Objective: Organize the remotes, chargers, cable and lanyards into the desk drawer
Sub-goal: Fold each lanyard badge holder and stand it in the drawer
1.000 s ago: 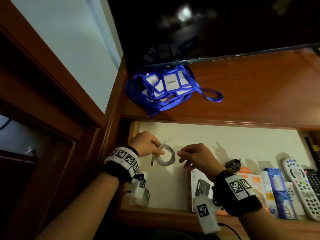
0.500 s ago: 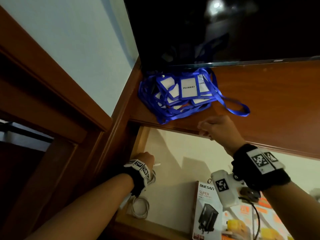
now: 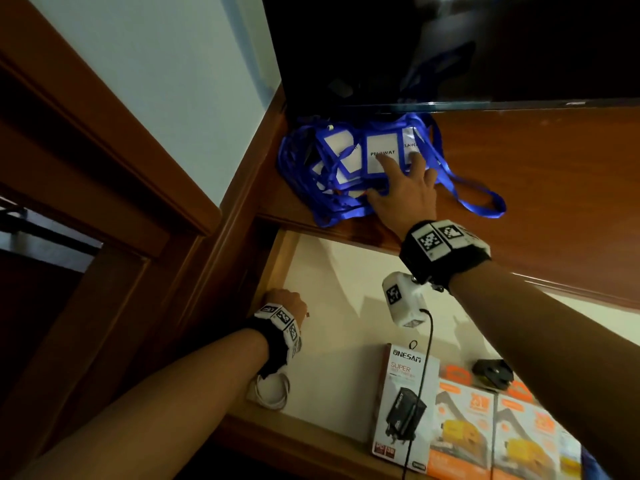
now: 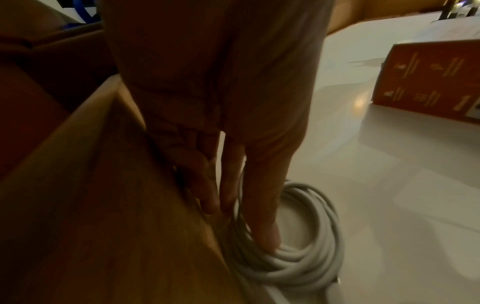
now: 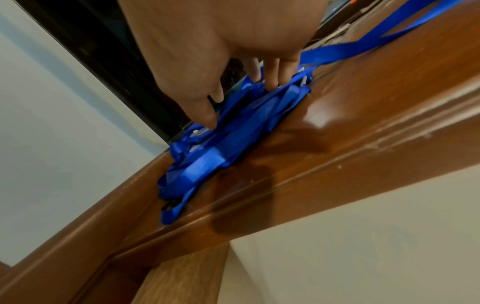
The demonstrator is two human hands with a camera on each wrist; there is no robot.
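A tangled pile of blue lanyards (image 3: 346, 161) with white badge cards lies on the wooden desk top (image 3: 536, 185), against the wall corner. My right hand (image 3: 388, 174) is spread on the pile, fingertips touching the straps (image 5: 221, 144), gripping nothing. Below it the drawer (image 3: 346, 289) stands open. My left hand (image 3: 287, 303) is at the drawer's near left corner. In the left wrist view it (image 4: 239, 224) pinches one side of the coiled white cable (image 4: 298, 265) between thumb and fingers, and the coil rests on the drawer floor (image 4: 389, 164).
A white charger box (image 3: 405, 403), two orange charger boxes (image 3: 464, 431) and a black plug (image 3: 491, 374) lie at the drawer's front right. A dark TV screen (image 3: 450, 46) stands just behind the lanyards. Wall and wooden frame close off the left.
My right hand left the cable, rose out of the drawer and landed on the lanyard pile. My left hand carried the coil down to the drawer's near left corner.
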